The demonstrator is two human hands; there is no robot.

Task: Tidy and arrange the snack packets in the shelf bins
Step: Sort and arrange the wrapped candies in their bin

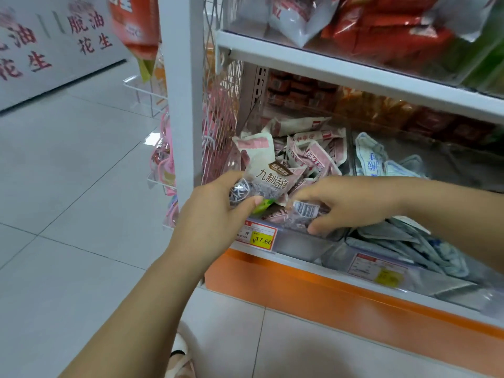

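A pale tiled floor (81, 186) fills the left half of the view. A white shelf unit (180, 77) with an orange base (327, 298) stands on the right. Its upper shelf (341, 66) carries red and white bags, too blurred to read. On the lower level two clear bins sit side by side. The left bin (300, 246) is heaped with pink-and-white packets (311, 156) lying every way up. The right bin (425, 287) holds blue-and-white packets (373, 159), some slumped against its front wall. A mesh panel (221, 118) closes the end of the shelf unit beside the left bin.

The left hand (215, 214) is over the front left corner of the left bin. Its grip is closed round the lower end of a plum packet (261, 170), thumb across the front and fingers hidden behind, so the packet stands upright above the heap. A scrap of green shows by the thumb tip, but I cannot tell what it is.

The right hand (351, 203) is just beside it at the bin's front rim. Its grip is narrowed to a pinch, fingers on top and thumb beneath, on a barcode packet (305, 210) that lies on the heap with the barcode facing up. The two held packets nearly touch.

A yellow price label (261, 238) reading 17.60 is fixed to the left bin's front, just below the left thumb. A second label (381, 271), blurred, is on the right bin.
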